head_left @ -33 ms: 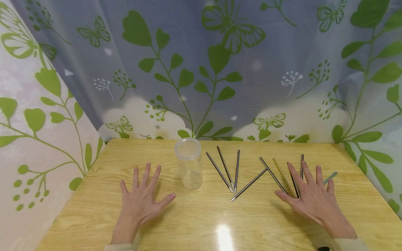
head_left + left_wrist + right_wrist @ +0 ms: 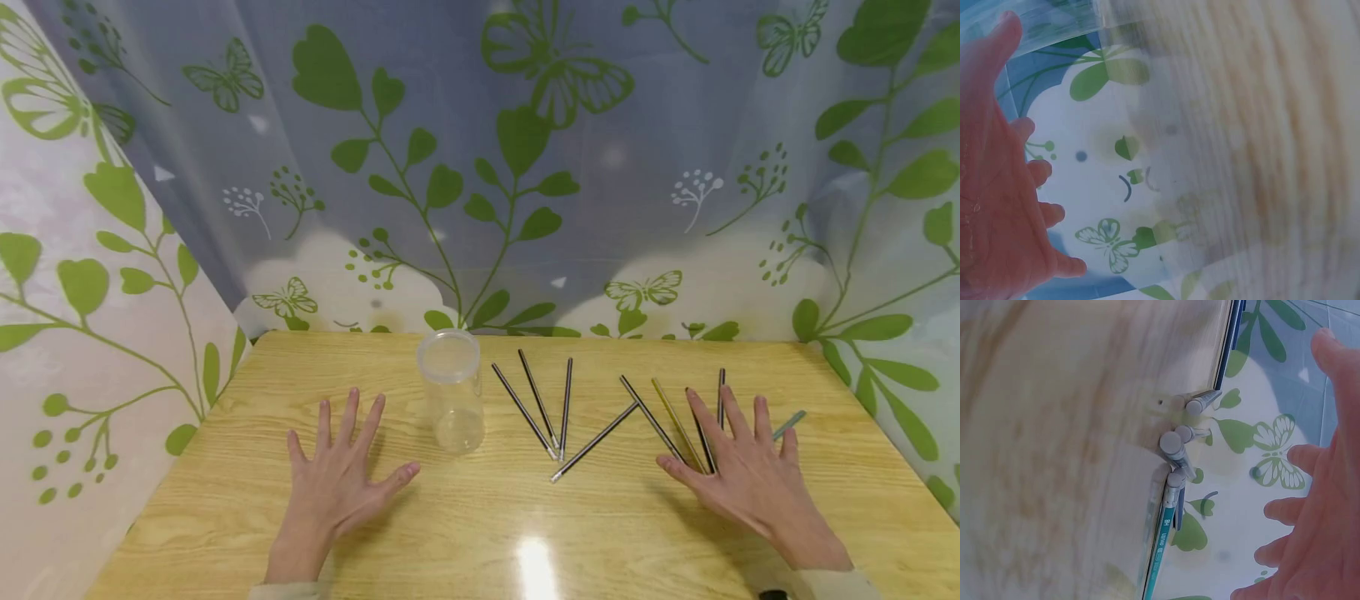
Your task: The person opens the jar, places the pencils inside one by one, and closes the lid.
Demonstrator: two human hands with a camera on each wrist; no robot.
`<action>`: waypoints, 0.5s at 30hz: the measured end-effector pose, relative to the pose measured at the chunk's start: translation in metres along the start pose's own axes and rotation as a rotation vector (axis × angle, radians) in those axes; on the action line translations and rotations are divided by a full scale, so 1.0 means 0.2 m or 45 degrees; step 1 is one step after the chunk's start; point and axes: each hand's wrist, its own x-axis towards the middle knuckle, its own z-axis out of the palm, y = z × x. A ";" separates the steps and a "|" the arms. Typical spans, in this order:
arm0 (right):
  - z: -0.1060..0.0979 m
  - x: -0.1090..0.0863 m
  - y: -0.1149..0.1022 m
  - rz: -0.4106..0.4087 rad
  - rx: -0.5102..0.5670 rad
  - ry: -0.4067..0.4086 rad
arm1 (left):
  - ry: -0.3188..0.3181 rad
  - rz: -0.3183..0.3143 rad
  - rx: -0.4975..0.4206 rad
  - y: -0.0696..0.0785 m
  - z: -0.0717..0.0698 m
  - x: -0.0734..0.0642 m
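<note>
A leaf-and-butterfly curtain [image 2: 442, 100] hangs behind a wood-grained, lightly glossy worktop [image 2: 435, 533], over which a person's bare hands spread, backs up. The left hand [image 2: 337, 483] is at nine o'clock from the worktop's middle, the right hand [image 2: 753, 475] at three; each grip is apart, fingers fanned and holding nothing. The step in hand looks like a ready pose, with no handling begun; lifting a pencil would call for a narrow pinch on its thin shaft. Between ten and eleven o'clock stands an upright jar [image 2: 453, 400], a clear, smooth cylinder with a pale rim; whether a lid covers it cannot be told. Slim, straight dark pencils [image 2: 566, 400] lie scattered from the jar's three o'clock. A yellow pencil [image 2: 678, 421] sits at the right hand's ten o'clock, a part-hidden, lettered green pencil [image 2: 791, 422] between one and two.
</note>
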 end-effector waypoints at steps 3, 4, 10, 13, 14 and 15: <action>0.00 0.00 0.00 -0.005 -0.004 0.003 | -0.002 -0.001 -0.001 0.00 0.00 0.00; 0.00 0.00 0.00 -0.008 -0.004 0.004 | -0.003 -0.002 -0.001 0.00 0.00 0.00; 0.00 0.00 0.00 -0.013 -0.019 0.007 | -0.007 -0.006 0.005 0.00 0.00 -0.01; 0.00 0.00 0.00 -0.010 -0.021 0.006 | -0.003 -0.008 0.000 0.00 0.00 -0.01; 0.00 0.00 0.00 -0.008 -0.022 0.003 | -0.002 -0.008 -0.002 -0.01 0.00 -0.01; 0.00 0.00 0.00 -0.008 -0.021 -0.001 | -0.003 -0.009 -0.003 -0.01 0.00 -0.01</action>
